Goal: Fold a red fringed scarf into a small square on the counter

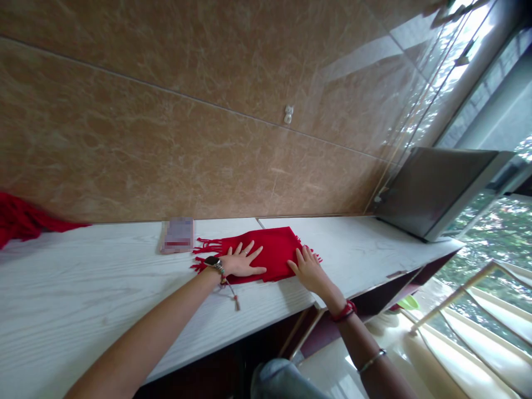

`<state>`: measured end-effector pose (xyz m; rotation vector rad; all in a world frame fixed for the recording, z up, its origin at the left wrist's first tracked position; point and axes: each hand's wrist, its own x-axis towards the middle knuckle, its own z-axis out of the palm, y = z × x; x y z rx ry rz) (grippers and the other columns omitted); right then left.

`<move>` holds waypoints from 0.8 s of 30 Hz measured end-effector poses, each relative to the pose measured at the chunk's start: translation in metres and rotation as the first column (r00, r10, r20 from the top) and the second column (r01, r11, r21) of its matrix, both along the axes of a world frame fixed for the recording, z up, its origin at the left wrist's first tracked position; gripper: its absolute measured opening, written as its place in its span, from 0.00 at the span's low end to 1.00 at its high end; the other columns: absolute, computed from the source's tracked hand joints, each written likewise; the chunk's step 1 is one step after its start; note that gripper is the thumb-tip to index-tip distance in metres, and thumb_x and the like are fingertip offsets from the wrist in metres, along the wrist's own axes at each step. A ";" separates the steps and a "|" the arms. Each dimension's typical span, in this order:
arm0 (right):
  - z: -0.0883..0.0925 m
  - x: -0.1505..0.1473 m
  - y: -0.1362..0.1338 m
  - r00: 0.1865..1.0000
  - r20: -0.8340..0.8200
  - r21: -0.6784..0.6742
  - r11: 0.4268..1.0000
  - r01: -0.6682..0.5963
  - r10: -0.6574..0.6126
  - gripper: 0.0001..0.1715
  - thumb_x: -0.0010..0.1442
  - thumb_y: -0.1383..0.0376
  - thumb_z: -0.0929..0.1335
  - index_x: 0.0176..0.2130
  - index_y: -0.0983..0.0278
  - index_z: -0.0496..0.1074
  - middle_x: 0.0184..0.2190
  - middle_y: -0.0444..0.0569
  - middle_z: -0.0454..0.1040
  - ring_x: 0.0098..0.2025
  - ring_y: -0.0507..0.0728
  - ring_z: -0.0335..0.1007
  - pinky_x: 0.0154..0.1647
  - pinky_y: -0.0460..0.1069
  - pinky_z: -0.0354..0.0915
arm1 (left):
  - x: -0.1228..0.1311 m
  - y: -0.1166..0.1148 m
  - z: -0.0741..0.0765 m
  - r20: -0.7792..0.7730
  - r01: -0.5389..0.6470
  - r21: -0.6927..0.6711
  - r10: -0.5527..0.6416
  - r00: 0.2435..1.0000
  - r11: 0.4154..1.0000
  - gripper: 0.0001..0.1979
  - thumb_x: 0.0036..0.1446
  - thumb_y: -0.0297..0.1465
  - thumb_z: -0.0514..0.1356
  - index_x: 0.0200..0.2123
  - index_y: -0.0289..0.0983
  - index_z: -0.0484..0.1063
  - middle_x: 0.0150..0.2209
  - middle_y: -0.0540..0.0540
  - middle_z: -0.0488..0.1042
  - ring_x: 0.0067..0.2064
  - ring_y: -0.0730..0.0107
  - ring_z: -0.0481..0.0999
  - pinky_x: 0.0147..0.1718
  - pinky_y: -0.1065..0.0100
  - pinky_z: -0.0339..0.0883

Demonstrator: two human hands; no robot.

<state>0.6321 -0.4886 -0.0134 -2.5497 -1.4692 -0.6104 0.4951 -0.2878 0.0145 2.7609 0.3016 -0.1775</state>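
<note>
A red fringed scarf (274, 246) lies folded flat on the white wood-grain counter (124, 299). Its tassels spread out at the left end, and a shorter fringe shows along the right edge. My left hand (243, 262) rests flat on the left half of the scarf, fingers spread, a ring on one finger and a watch at the wrist. On the right end, my right hand (310, 269) presses down with its fingers stretched out along the fringed edge. Neither hand grips the cloth.
A pixelated flat box (177, 235) lies left of the scarf near the tiled wall (166, 144). More red cloth (25, 219) is at the far left. A grey boxy appliance (432, 191) stands at the counter's right end by the window. The counter's front edge runs close below the scarf.
</note>
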 end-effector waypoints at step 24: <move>0.018 -0.122 0.093 0.917 -0.076 -0.134 0.907 -0.399 0.392 0.13 0.60 0.74 0.57 0.41 0.65 0.64 0.31 0.48 0.71 0.32 0.53 0.66 0.28 0.44 0.60 | -0.006 0.099 -0.012 0.354 -0.315 0.021 0.288 0.890 0.949 0.08 0.48 0.31 0.57 0.32 0.38 0.74 0.35 0.44 0.74 0.41 0.62 0.70 0.39 0.69 0.61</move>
